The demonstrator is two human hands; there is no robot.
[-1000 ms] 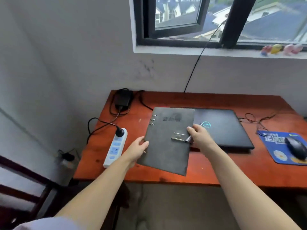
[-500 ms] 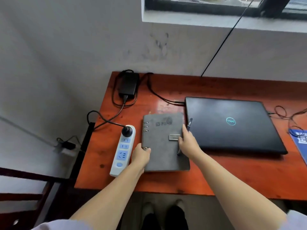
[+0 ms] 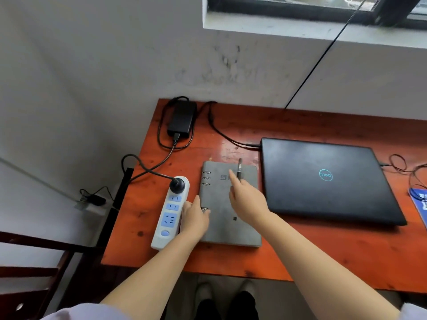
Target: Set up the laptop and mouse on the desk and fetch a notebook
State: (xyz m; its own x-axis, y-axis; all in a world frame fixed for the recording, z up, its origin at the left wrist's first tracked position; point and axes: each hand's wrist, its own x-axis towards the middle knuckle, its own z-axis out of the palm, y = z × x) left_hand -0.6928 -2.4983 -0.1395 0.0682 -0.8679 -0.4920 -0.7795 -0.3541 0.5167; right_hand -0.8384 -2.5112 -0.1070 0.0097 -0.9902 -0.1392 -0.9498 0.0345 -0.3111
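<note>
- The grey, felt-looking ring-binder notebook [image 3: 227,204] lies flat on the orange-red wooden desk [image 3: 323,257], long axis running from the near edge toward the wall, rings on its left side.
- It sits between the white power strip with blue sockets [image 3: 171,211] on its left and the closed black laptop with the teal round logo [image 3: 323,181] on its right, just beside both.
- Right hand [image 3: 248,199] is over the cover, forefinger stretched out toward the far end, with a slim dark pen [image 3: 239,170] at its tip. The pen lies along the notebook's length, near the far right corner. The other fingers look curled under, but I honestly can't tell if the pen is pinched or just touched.
- Left hand [image 3: 195,219] rests at the ring edge, fingers straight and together, pointing away from the body, pressing against the spine side rather than gripping.
- So the key bit: the pen is straight ahead of the right fingertips, and the right hand is clearly the nearer one for it.
- My guess is the notebook part is basically done, and the laptop still needs opening. It lies to the right of both hands, so the right hand gets there first.
- The mouse isn't in view, only a blue mat corner [image 3: 419,202] at the right.
</note>
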